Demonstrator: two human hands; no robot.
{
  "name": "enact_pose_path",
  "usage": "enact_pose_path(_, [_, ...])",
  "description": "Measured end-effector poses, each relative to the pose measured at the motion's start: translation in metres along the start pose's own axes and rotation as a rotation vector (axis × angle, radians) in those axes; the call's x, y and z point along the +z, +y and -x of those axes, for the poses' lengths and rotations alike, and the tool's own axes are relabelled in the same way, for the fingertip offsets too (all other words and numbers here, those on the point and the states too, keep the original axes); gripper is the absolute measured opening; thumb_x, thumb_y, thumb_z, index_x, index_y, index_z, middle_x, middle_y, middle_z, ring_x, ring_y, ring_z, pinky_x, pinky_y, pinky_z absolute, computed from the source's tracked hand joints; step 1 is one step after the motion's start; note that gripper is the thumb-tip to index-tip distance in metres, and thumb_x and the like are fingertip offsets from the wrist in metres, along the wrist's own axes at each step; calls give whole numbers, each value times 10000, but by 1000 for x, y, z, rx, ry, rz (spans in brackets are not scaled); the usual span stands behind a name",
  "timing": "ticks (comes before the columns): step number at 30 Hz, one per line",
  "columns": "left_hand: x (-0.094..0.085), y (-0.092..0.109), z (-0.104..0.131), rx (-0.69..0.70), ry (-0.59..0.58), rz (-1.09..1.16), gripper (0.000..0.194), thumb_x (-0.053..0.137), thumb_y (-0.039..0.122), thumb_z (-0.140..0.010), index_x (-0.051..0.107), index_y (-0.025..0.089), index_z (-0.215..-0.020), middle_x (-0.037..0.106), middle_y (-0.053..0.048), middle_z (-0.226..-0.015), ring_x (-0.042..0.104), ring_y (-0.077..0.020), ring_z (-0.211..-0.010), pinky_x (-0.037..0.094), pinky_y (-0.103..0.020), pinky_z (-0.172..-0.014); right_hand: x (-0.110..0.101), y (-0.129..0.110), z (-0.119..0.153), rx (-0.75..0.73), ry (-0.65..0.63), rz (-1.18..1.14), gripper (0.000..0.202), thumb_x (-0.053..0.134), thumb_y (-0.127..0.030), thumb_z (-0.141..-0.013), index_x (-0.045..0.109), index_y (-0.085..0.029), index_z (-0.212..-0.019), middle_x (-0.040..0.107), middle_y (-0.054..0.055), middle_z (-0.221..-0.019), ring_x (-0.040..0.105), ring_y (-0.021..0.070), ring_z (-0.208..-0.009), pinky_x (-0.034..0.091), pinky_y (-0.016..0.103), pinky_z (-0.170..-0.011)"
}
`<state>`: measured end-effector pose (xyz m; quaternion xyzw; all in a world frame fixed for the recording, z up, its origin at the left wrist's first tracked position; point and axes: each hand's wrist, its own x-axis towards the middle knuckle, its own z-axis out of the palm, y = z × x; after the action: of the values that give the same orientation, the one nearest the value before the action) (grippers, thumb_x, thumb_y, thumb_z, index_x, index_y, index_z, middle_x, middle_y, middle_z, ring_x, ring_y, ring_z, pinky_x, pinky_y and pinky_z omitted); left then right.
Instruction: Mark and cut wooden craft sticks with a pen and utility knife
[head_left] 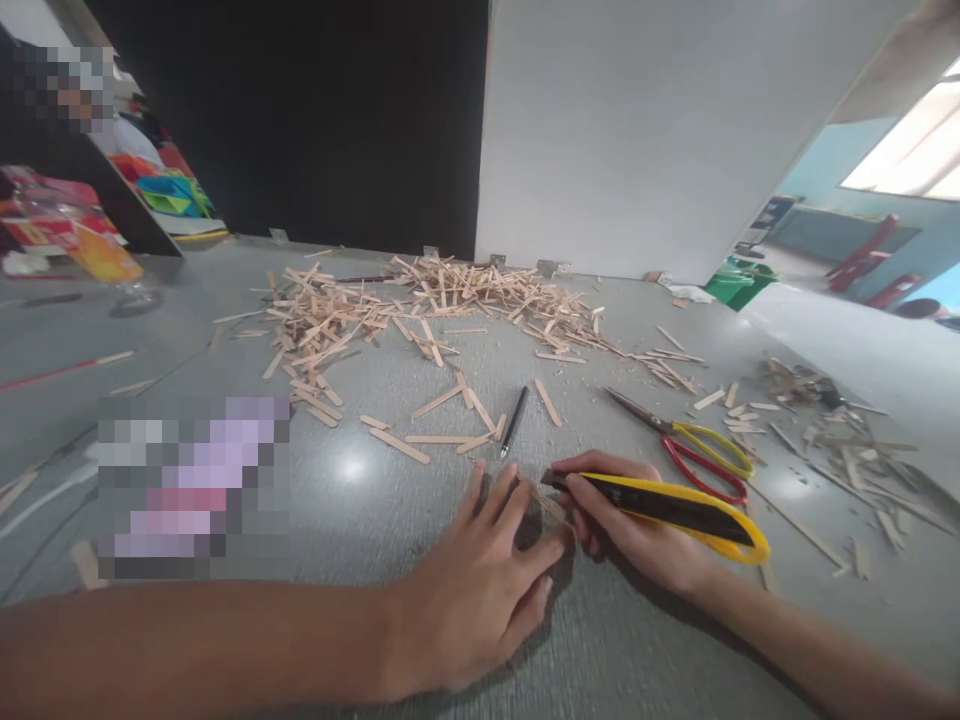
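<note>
My right hand [637, 525] is closed around a yellow and black utility knife [675, 512], its blade end pointing left. Just under that end lies a short wooden craft stick [550, 503], partly hidden by my fingers. My left hand [480, 570] rests on the grey tabletop with its fingers spread. The thumb and index finger of this hand hold the stick from the left. Beyond my fingertips lies a dark pen [514, 424]. Scissors [701, 452] with one red and one yellow handle lie to the right of it, beyond the knife.
A heap of craft sticks [480, 290] stretches along the back, before an upright black panel [337, 120] and a white panel [637, 130]. Cut scraps [855, 450] litter the right side. A plastic bottle [97, 250] lies tilted at left, near a blurred-out patch [217, 470].
</note>
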<state>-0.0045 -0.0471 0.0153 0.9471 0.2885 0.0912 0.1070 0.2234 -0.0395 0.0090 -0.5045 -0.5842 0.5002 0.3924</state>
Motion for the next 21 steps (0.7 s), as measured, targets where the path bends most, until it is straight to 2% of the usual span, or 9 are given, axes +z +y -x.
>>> enact_pose_path(3, [1,-1,-1,8,9,1,393,387,313,-1081,545,222,-1429,425,-261,-1584,294,-438,-1562,251,-722,-1232,-2,-1,0,6,4,39,334,732,-504,-951,710,-185,-1048,610,-37,-549,538,114,-443,440,222,-422])
enact_pose_path(7, [1,-2,-2,23,-12,22,377,392,293,-1079,567,190,-1397,408,-275,-1611,248,-411,-1582,245,-676,-1256,-4,-3,-1,-21,-7,80,298,690,-477,-983,697,-182,-937,589,-40,-513,510,99,-423,405,210,-414])
enact_pose_path(11, [2,-3,-3,30,-12,42,370,416,256,-1066,578,179,-1388,394,-267,-1634,267,-400,-1578,265,-645,-1263,-2,-5,0,2,-21,78,286,695,-456,-977,682,-179,-909,607,-28,-531,527,104,-439,416,214,-428])
enact_pose_path(21, [3,-3,-4,54,19,58,417,467,244,-1047,552,189,-1452,369,-227,-1663,286,-403,-1573,275,-662,-1258,-3,-3,1,-42,-2,155,250,669,-424,-1002,702,-195,-908,625,-23,-555,543,111,-470,431,225,-460])
